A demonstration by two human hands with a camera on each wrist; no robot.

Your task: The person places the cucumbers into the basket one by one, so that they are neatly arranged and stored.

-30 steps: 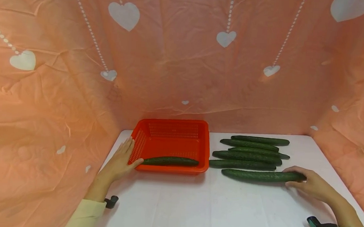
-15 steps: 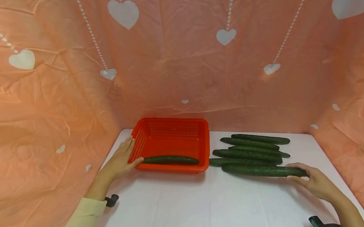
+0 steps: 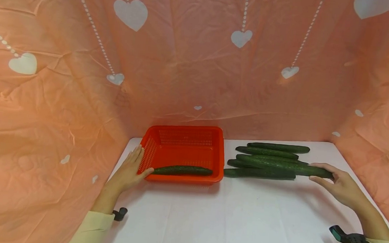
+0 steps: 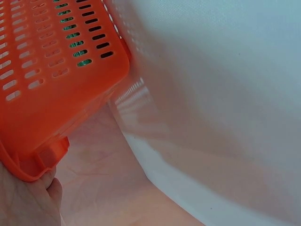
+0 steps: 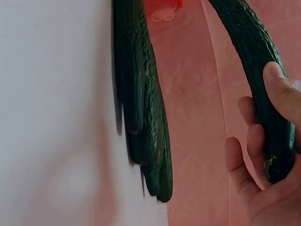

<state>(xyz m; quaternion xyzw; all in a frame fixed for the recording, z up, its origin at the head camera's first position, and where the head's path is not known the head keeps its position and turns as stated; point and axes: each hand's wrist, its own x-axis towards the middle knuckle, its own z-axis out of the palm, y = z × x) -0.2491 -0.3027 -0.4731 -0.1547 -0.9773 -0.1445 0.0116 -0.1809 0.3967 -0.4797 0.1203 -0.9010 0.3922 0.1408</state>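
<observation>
My right hand (image 3: pixel 344 188) grips one end of a long dark-green cucumber (image 3: pixel 275 163), thumb along one side and fingers curled round the other. In the right wrist view this held cucumber (image 5: pixel 251 61) is raised apart from the row of cucumbers (image 5: pixel 150 122) lying on the table. In the head view it passes over part of that row. My left hand (image 3: pixel 129 169) holds the left rim of the red plastic basket (image 3: pixel 220 156) at its front corner, fingers along the outside. One cucumber (image 3: pixel 183 170) lies inside the basket along its front wall.
Several more cucumbers (image 3: pixel 278 146) lie side by side on the white table (image 3: pixel 242 217), right of the basket. An orange cloth (image 3: pixel 183 80) with white hearts walls the table at the back and both sides. Each wrist wears a small black camera (image 3: pixel 349 237).
My right hand has lifted the nearest cucumber and carried it back over the row, slightly to the right. My left hand stays on the basket, which has not moved.
</observation>
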